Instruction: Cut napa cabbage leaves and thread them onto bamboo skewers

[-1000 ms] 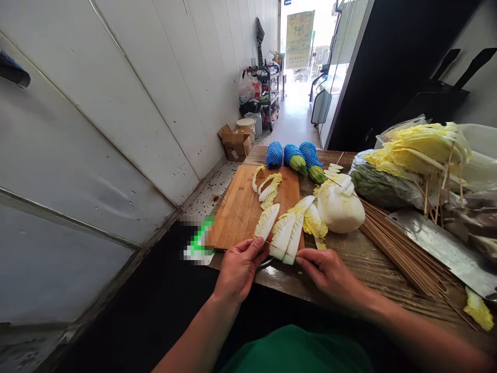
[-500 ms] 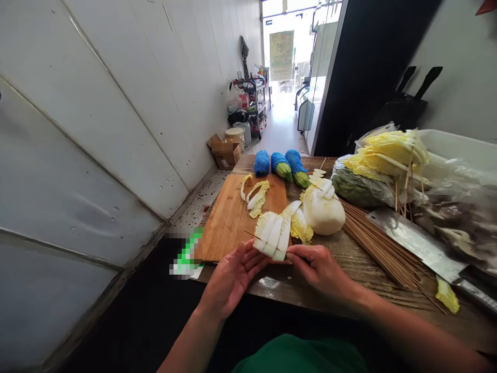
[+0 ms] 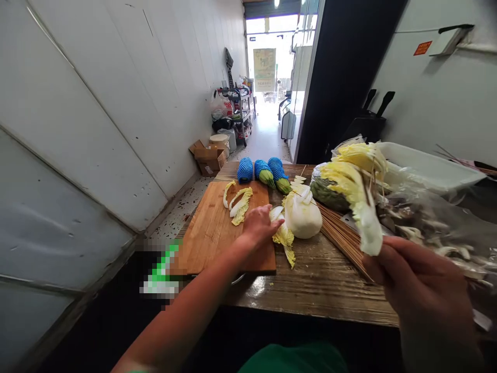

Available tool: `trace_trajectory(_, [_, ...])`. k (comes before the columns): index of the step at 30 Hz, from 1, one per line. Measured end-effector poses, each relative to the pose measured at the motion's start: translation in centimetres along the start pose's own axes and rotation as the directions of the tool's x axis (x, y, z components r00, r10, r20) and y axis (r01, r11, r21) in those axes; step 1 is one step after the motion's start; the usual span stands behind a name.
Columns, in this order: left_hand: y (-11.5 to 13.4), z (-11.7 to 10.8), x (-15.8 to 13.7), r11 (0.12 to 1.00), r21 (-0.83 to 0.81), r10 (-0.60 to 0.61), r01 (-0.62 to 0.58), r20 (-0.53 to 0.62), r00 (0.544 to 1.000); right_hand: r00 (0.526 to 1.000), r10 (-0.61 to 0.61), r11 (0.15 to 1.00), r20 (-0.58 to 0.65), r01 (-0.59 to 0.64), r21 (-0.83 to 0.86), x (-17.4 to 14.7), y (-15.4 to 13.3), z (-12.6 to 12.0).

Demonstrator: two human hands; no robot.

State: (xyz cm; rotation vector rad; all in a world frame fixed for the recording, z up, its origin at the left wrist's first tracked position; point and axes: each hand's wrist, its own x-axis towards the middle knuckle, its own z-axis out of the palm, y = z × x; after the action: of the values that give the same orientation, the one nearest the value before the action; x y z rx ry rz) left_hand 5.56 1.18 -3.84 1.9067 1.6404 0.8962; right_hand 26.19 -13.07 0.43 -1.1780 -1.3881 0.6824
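My right hand point(image 3: 423, 280) is closed around the lower end of a skewer of napa cabbage leaves point(image 3: 367, 217), held up at the right with yellow tips upward; the skewer itself is mostly hidden. My left hand point(image 3: 259, 221) reaches over the right edge of the wooden cutting board point(image 3: 209, 233). Its thumb and fingers are apart, right beside loose cabbage leaves point(image 3: 284, 235); whether they touch is hard to see. Behind these leaves sits a round white vegetable point(image 3: 305, 217) with a skewer of white slices point(image 3: 301, 194) resting on top. Cut leaf strips point(image 3: 239, 204) lie on the board.
Squashes in blue foam nets point(image 3: 266, 173) line the table's far side. Bamboo skewers point(image 3: 341, 233) lie in a bundle at the right, by a partly hidden knife blade point(image 3: 347, 223). Bagged mushrooms point(image 3: 404, 220) and a white tray point(image 3: 427, 160) stand farther right.
The cabbage skewer, held between both hands over the board, is now raised to the right in my right hand. My left hand has moved forward to the loose leaves. The view has turned right.
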Motion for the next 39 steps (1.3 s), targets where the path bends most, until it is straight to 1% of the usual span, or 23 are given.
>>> trace_trajectory(2, [-0.2,0.6,1.2,0.999,0.043,-0.006,0.004,0.028,1.000,0.999,0.020,1.000,0.033,-0.020,-0.012,0.2,0.4,0.0])
trace_trajectory(4, [-0.6,0.0,1.6,0.999,0.050,0.004,-0.006,0.035,0.999,0.998,0.023,1.000,0.059,-0.022,-0.005,0.4,0.7,0.3])
trace_trajectory(8, [-2.1,-2.6,0.4,0.997,0.065,0.029,-0.030,0.023,0.999,0.988,0.053,0.999,0.144,-0.053,0.000,0.7,0.9,1.2])
trace_trajectory(10, [-2.7,-3.0,-0.4,0.998,0.060,0.025,-0.027,0.033,0.999,0.980,0.081,0.997,0.181,-0.082,-0.003,0.8,0.7,1.7])
trace_trajectory(13, [-2.7,-1.9,-1.2,1.000,-0.011,0.010,-0.010,0.039,0.999,0.982,0.075,0.996,0.173,-0.081,0.031,1.0,0.3,2.3])
trace_trajectory(16, [-1.8,-0.4,-1.0,0.997,-0.072,0.011,-0.009,0.027,1.000,0.990,0.067,0.996,0.127,-0.073,0.045,0.9,0.3,2.4])
trace_trajectory(19, [-0.8,-0.6,-0.4,0.997,-0.078,0.022,-0.023,-0.014,1.000,0.990,0.092,0.995,0.105,-0.096,0.033,0.7,1.0,1.9])
trace_trajectory(21, [-0.6,-2.2,-0.1,0.995,-0.088,0.051,-0.055,-0.045,0.998,0.990,0.099,0.994,0.102,-0.104,0.040,0.7,1.7,1.3])
trace_trajectory(23, [-0.8,-4.6,0.1,0.986,-0.141,0.088,-0.088,-0.006,0.996,0.989,0.096,0.994,0.113,-0.101,0.040,0.7,2.4,0.8])
trace_trajectory(25, [-1.4,-7.5,0.2,0.968,-0.244,0.091,-0.053,0.143,0.986,0.986,0.096,0.994,0.134,-0.101,0.029,0.7,2.9,0.4])
trace_trajectory(26, [-1.8,-8.8,0.2,0.958,-0.285,0.091,-0.022,0.232,0.969,0.986,0.097,0.994,0.137,-0.102,0.026,0.7,3.1,0.4])
trace_trajectory(28, [-2.8,-11.1,0.4,0.959,-0.282,0.116,-0.003,0.386,0.915,0.987,0.096,0.994,0.131,-0.101,0.034,0.7,3.4,0.3])
trace_trajectory(29, [-3.3,-12.0,0.5,0.973,-0.231,0.126,-0.028,0.422,0.898,0.987,0.097,0.994,0.131,-0.103,0.038,0.7,3.5,0.4])
trace_trajectory(30, [-3.8,-12.6,0.6,0.986,-0.148,0.127,-0.073,0.406,0.905,0.987,0.099,0.994,0.129,-0.105,0.035,0.6,3.5,0.5])
trace_trajectory(31, [-4.2,-12.9,0.7,0.992,-0.036,0.125,-0.120,0.334,0.934,0.987,0.100,0.994,0.125,-0.104,0.028,0.7,3.5,0.5])
trace_trajectory(32, [-4.5,-13.1,0.7,0.985,0.091,0.124,-0.146,0.215,0.969,0.987,0.101,0.994,0.122,-0.104,0.017,0.7,3.5,0.6])
trace_trajectory(33, [-4.7,-13.1,0.4,0.968,0.211,0.121,-0.134,0.072,0.990,0.988,0.102,0.995,0.118,-0.104,0.007,0.7,3.5,0.6])
trace_trajectory(34, [-4.7,-13.1,0.0,0.948,0.305,0.109,-0.087,-0.056,0.993,0.989,0.099,0.995,0.109,-0.100,0.003,0.7,3.4,0.6])
trace_trajectory(35, [-4.7,-13.0,-0.7,0.929,0.368,0.076,-0.024,-0.129,0.989,0.991,0.095,0.995,0.099,-0.096,0.003,0.6,3.5,0.6])
trace_trajectory(36, [-4.5,-12.9,-1.7,0.908,0.416,0.023,0.041,-0.147,0.989,0.992,0.092,0.996,0.088,-0.093,0.007,0.6,3.5,0.6])
trace_trajectory(37, [-4.4,-12.8,-2.9,0.881,0.460,-0.050,0.108,-0.137,0.989,0.993,0.090,0.996,0.082,-0.092,0.010,0.6,3.6,0.5])
trace_trajectory(38, [-4.2,-12.7,-4.2,0.841,0.514,-0.124,0.168,-0.121,0.985,0.993,0.091,0.996,0.074,-0.093,0.012,0.5,3.8,0.5])
trace_trajectory(39, [-4.0,-12.6,-5.5,0.790,0.567,-0.186,0.232,-0.138,0.973,0.993,0.093,0.995,0.071,-0.095,0.012,0.5,3.9,0.4])
